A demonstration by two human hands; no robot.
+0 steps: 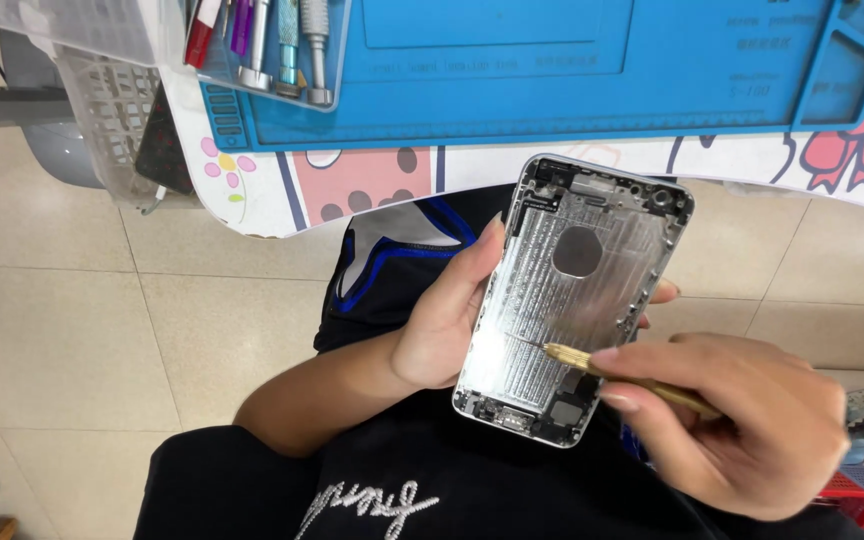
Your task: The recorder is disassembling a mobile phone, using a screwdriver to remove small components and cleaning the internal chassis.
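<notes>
Head view, centre frame: left hand (442, 320) grips the bare phone housing (572, 300) by its edges over the lap. Lower right, right hand (752, 420) pinches a brass-handled tool (632, 378), tip touching the housing; a slip could scratch it.
</notes>
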